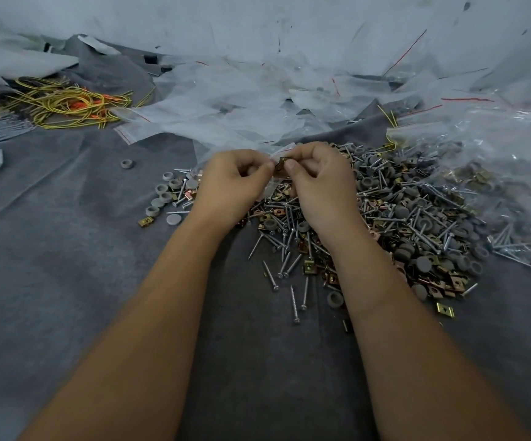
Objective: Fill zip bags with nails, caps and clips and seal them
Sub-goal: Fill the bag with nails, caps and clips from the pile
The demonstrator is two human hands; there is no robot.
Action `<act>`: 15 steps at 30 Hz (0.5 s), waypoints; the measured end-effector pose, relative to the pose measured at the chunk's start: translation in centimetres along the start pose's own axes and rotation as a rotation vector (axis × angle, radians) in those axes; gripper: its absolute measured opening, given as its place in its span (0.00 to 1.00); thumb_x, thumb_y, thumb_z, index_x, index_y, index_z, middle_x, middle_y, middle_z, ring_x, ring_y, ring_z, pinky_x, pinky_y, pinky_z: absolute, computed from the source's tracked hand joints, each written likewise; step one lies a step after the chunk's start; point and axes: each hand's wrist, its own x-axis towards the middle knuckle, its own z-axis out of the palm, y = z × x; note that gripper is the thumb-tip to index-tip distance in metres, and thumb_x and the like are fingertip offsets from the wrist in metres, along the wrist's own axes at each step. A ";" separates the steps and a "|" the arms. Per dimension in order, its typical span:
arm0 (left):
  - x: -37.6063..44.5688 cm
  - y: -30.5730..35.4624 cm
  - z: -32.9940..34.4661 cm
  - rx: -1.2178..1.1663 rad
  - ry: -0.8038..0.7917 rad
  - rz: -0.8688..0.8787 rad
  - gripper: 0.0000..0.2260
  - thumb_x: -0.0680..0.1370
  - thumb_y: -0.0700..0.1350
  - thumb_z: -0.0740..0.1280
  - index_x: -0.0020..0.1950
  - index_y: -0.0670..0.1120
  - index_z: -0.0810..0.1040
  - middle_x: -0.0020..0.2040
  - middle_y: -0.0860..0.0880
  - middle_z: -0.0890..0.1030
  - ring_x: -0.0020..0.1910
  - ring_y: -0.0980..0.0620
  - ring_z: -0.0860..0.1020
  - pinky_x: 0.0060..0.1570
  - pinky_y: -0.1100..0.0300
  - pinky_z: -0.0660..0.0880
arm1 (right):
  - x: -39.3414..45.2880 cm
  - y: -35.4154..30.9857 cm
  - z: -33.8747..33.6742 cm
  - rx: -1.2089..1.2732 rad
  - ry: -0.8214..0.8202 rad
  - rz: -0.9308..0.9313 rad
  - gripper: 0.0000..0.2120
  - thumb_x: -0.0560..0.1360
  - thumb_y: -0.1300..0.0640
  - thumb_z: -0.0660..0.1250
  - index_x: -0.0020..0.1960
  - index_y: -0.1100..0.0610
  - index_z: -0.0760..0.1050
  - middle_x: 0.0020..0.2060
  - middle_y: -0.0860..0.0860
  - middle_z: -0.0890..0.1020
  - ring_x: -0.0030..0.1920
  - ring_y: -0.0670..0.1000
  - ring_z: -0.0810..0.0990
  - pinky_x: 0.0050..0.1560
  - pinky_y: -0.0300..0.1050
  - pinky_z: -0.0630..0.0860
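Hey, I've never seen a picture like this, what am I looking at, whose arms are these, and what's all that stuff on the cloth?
There is no machine here. A person wears a camera on the head, so you look down along their own two bare arms. This is the only picture, taken from that head camera.

The left hand and right hand meet in the middle. Together they pinch a small brass clip at the mouth of a clear zip bag.

Below lies a grey cloth. On it sits a big mixed pile of silver screws, grey round caps and brass clips. Behind are loose empty bags, at far right filled bags, and at far left yellow cords.
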 end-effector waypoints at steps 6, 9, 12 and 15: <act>0.0 0.2 -0.3 -0.047 -0.021 0.044 0.04 0.78 0.39 0.69 0.44 0.43 0.82 0.29 0.48 0.72 0.28 0.57 0.68 0.30 0.66 0.65 | -0.1 -0.2 0.6 -0.048 0.028 -0.056 0.05 0.76 0.66 0.66 0.49 0.60 0.79 0.44 0.52 0.83 0.46 0.48 0.81 0.48 0.39 0.77; 0.1 -0.1 -0.2 0.002 -0.030 0.045 0.03 0.77 0.39 0.70 0.44 0.44 0.81 0.31 0.48 0.74 0.31 0.57 0.70 0.32 0.66 0.67 | 0.0 0.2 0.7 -0.064 0.020 -0.022 0.04 0.77 0.66 0.65 0.49 0.60 0.79 0.44 0.53 0.84 0.45 0.51 0.82 0.49 0.44 0.79; 0.3 -0.5 0.1 0.103 -0.057 0.060 0.04 0.79 0.40 0.67 0.45 0.46 0.78 0.37 0.45 0.76 0.37 0.53 0.72 0.38 0.60 0.70 | -0.1 0.4 1.0 -0.004 0.003 0.032 0.05 0.78 0.67 0.63 0.50 0.62 0.77 0.44 0.57 0.84 0.41 0.53 0.83 0.42 0.43 0.80; 0.4 -0.7 0.2 0.219 -0.052 0.092 0.04 0.80 0.40 0.65 0.46 0.47 0.76 0.35 0.52 0.76 0.34 0.61 0.72 0.36 0.66 0.68 | -0.3 0.3 1.3 0.039 -0.009 0.066 0.05 0.79 0.67 0.61 0.50 0.63 0.76 0.42 0.58 0.83 0.36 0.53 0.83 0.36 0.41 0.79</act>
